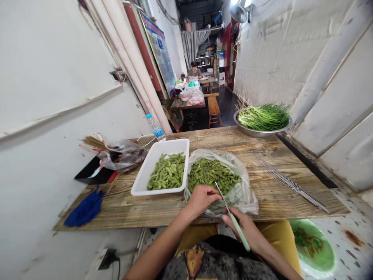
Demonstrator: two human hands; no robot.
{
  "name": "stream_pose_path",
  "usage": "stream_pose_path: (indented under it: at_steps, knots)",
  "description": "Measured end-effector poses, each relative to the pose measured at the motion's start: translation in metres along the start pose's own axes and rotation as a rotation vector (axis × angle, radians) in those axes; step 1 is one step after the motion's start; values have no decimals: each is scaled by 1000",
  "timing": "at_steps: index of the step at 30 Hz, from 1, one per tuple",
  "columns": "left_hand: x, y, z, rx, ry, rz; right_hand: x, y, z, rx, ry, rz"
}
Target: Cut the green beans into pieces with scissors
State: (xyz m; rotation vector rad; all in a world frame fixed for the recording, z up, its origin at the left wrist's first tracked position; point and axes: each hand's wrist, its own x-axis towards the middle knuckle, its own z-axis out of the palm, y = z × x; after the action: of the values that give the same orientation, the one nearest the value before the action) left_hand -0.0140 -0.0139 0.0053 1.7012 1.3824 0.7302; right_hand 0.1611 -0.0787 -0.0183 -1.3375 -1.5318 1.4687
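A pair of scissors (239, 232) with pale green handles, seen almost edge-on, is gripped in my right hand (250, 229). Its narrow metal blades point up and away, over the front of an open clear plastic bag (247, 194). Inside that bag lie many green soybean pods (214, 173). My left hand (201, 200) is closed in a pinch beside the blades, above the bag's near side; whatever its fingertips hold is too small to make out. Left of the bag, touching it, stands a white plastic tray (140, 182) with more green pods (167, 171).
Metal skewers (294, 186) lie on the wooden table (125, 208) at right. Behind them sits a steel bowl of green stalks (264, 118). A water bottle (155, 128), plastic-wrapped bundle (125, 153) and blue cloth (84, 208) are left. A green-lined bin (313, 247) stands below right. Someone (194, 70) sits far back.
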Motion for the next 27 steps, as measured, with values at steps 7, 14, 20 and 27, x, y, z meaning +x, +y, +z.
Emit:
stream_pose_path:
  at_steps: [7, 14, 20, 27]
  knots:
    - [2, -2, -9, -215, 17, -135, 6, 14, 2, 43, 22, 77]
    - [7, -3, -13, -591, 154, -195, 5, 13, 5, 254, -36, 113]
    - [6, 7, -8, -993, 0, -305, 0, 6, 5, 185, -76, 58]
    - [1, 13, 4, -911, -45, -238, 1, 6, 4, 136, -82, 45]
